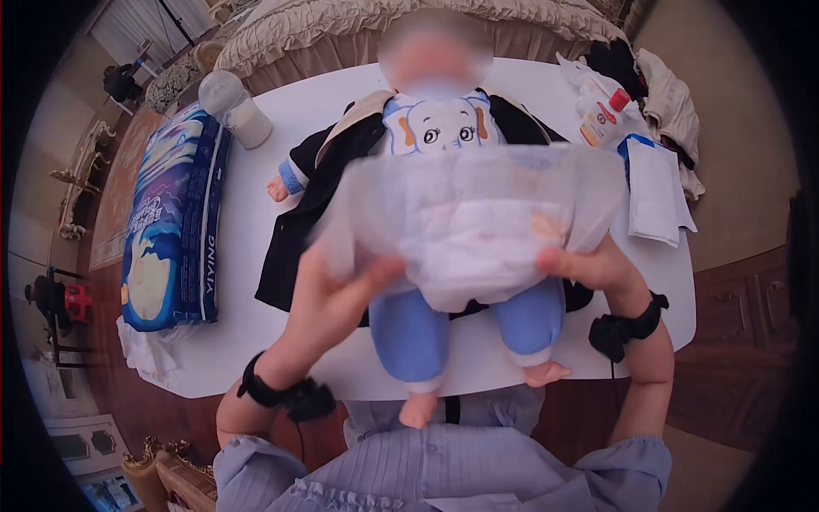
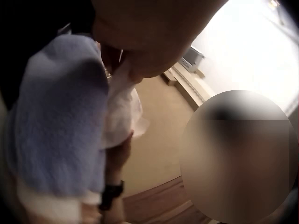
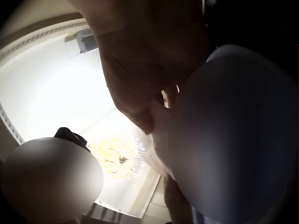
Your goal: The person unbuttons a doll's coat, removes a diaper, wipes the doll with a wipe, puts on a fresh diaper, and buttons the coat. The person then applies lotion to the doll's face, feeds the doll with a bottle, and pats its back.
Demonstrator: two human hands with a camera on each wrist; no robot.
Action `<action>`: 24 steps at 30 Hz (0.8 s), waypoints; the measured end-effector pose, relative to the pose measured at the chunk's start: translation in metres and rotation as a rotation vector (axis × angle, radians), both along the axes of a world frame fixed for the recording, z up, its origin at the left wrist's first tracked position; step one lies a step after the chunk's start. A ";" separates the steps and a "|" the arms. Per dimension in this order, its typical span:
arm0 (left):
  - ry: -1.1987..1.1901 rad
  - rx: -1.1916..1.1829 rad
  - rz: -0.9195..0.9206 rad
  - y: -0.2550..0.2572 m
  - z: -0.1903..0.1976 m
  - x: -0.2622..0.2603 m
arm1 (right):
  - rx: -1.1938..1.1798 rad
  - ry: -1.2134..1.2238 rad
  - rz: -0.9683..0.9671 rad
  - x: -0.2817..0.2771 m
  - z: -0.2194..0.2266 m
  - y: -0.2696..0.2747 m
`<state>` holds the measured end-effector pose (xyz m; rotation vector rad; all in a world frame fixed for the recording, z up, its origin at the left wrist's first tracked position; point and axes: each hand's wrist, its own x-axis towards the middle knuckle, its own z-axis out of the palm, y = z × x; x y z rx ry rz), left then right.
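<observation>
Grips one side of a white diaper [image 1: 486, 230] with the left hand [image 1: 328, 299], with the thumb on the near face, and the opposite side with the right hand [image 1: 601, 266], likewise closed on the material. Appears, in the dim, blurred wrist views, to pinch it behind the thumbs too. Holds the diaper spread above the belly and upper legs of the doll [image 1: 409, 337], with its long axis running sideways across the doll, its broad edge toward the doll's head and its narrower, rounded end toward the feet. Lies under the doll's back and arms as a spread black jacket [image 1: 286, 247], all on a white table [image 1: 247, 328]. Includes, left of the doll, a blue pack [image 1: 175, 222] and, farther up, a white bottle [image 1: 249, 125]; right of the doll, folded white sheets [image 1: 655, 196] and a red-capped bottle [image 1: 600, 124]. Ends beyond the doll's head with a ruffled bedspread [image 1: 299, 43].
</observation>
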<state>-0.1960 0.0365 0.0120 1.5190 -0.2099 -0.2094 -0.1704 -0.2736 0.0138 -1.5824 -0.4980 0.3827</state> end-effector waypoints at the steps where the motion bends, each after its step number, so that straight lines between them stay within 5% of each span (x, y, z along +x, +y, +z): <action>1: -0.203 0.162 0.065 -0.001 0.002 0.008 | -0.082 -0.016 -0.045 0.004 0.004 0.002; 2: -0.447 0.304 0.080 -0.003 0.003 0.019 | -0.164 -0.034 -0.090 0.008 0.007 0.004; 3: -0.449 0.305 0.081 -0.007 0.001 0.028 | -0.163 -0.036 -0.089 0.012 0.005 0.009; 5: -0.603 0.334 0.280 -0.017 -0.008 0.043 | -0.230 -0.471 -0.198 0.021 -0.002 0.021; 10: -0.554 0.174 0.359 -0.028 -0.020 0.069 | -0.232 -0.551 -0.346 0.043 -0.013 0.031; 12: -0.071 -0.176 0.301 -0.030 -0.024 0.077 | -0.197 -0.454 -0.463 0.049 -0.017 0.034; 15: 0.133 -0.267 0.244 -0.024 -0.028 0.087 | -0.217 -0.252 -0.481 0.059 -0.017 0.031; 21: 0.175 -0.348 0.410 -0.018 -0.042 0.085 | 0.309 0.271 -0.549 0.073 -0.028 0.029; 24: 0.259 -0.345 0.446 -0.007 -0.051 0.082 | 0.248 0.235 -0.659 0.073 -0.043 0.017</action>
